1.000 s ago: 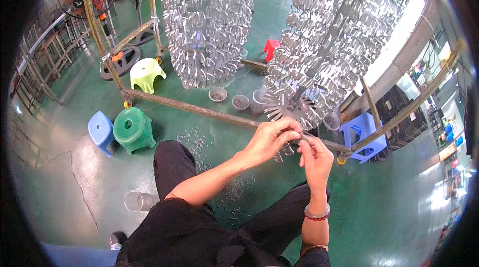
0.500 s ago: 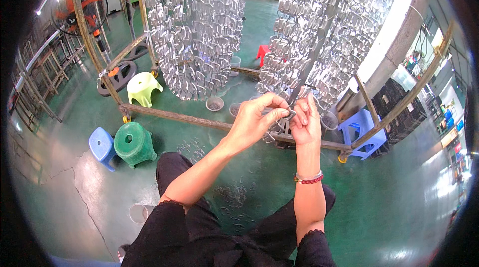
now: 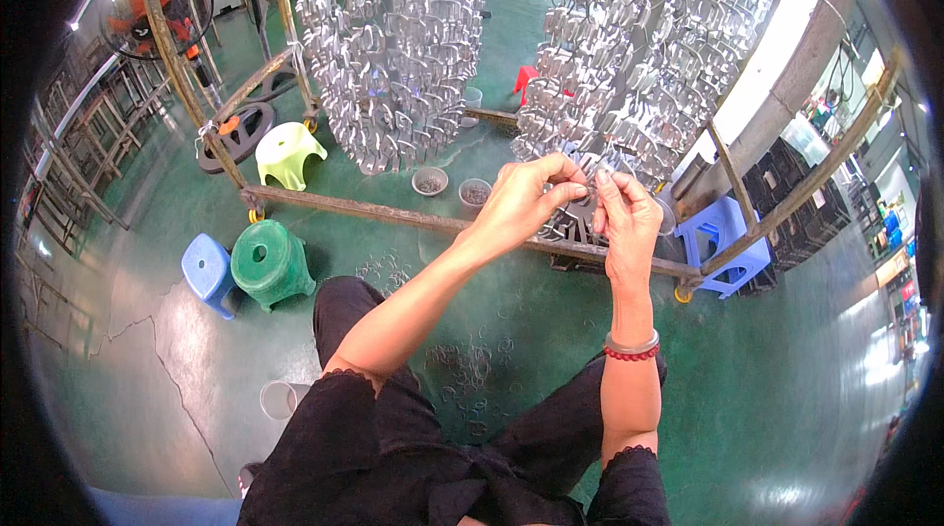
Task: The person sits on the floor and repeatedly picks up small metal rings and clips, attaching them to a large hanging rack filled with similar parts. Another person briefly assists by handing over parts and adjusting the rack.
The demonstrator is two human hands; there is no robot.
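Note:
My left hand (image 3: 526, 202) is closed in a pinch, thumb against forefinger, on a small grey metal part mostly hidden by the fingertips. Close beside it, my right hand (image 3: 629, 216) also pinches with thumb and forefinger; whatever lies between them is too small to make out. Both hands are in front of the lower end of the right hanging bundle of shiny metal pieces (image 3: 629, 64). Below and behind the fingers, more metal parts (image 3: 562, 229) show near the rack's lower bar (image 3: 393, 215).
Another metal bundle (image 3: 393, 44) hangs left. Bowls of small parts (image 3: 430, 181) stand beneath the rack. Loose rings or hooks (image 3: 462, 369) lie on the floor between my legs. Around are green (image 3: 270, 270), blue (image 3: 205, 265) and yellow stools (image 3: 287, 154), and a blue stool (image 3: 728, 241) at right.
My right hand has moved slightly right, and its raised fingers have come together in a pinch. My left hand has shifted slightly up and right, still pinching. The view has tilted a little.

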